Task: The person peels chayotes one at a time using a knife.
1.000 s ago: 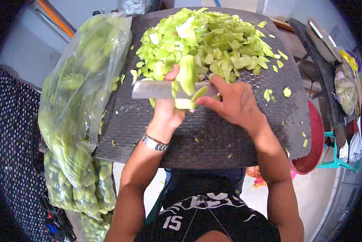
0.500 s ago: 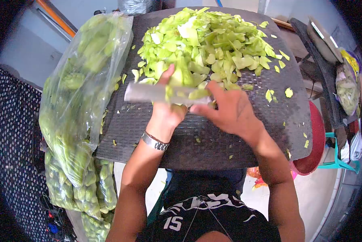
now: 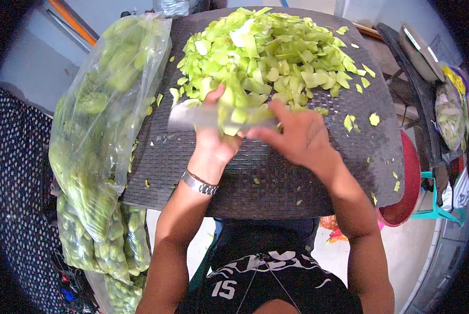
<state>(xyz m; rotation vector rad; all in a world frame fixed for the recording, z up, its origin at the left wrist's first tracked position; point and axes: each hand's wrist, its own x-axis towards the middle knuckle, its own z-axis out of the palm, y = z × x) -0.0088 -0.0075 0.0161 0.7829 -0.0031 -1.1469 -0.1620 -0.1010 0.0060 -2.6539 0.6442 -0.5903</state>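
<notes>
My left hand (image 3: 213, 136), with a metal watch on its wrist, is wrapped round a pale green vegetable (image 3: 234, 102). In my right hand (image 3: 300, 136) is a wide-bladed knife (image 3: 190, 116), its blurred blade pointing left across the vegetable. The knife's handle is mostly hidden by my right fingers. Just beyond both hands, a large heap of green slices (image 3: 276, 49) covers the far part of the dark woven-pattern table (image 3: 276, 188).
A clear plastic bag of green vegetables (image 3: 93, 104) lies along the table's left side, with more filled bags (image 3: 109, 251) below it. A red tub (image 3: 404, 183) and a teal stool (image 3: 436, 199) stand at right. Loose slices (image 3: 349, 123) lie on the table's right.
The knife blade has moved over the vegetable and is more blurred. A slice that lay by the blade near my right fingers no longer shows there. Both hands keep their holds.
</notes>
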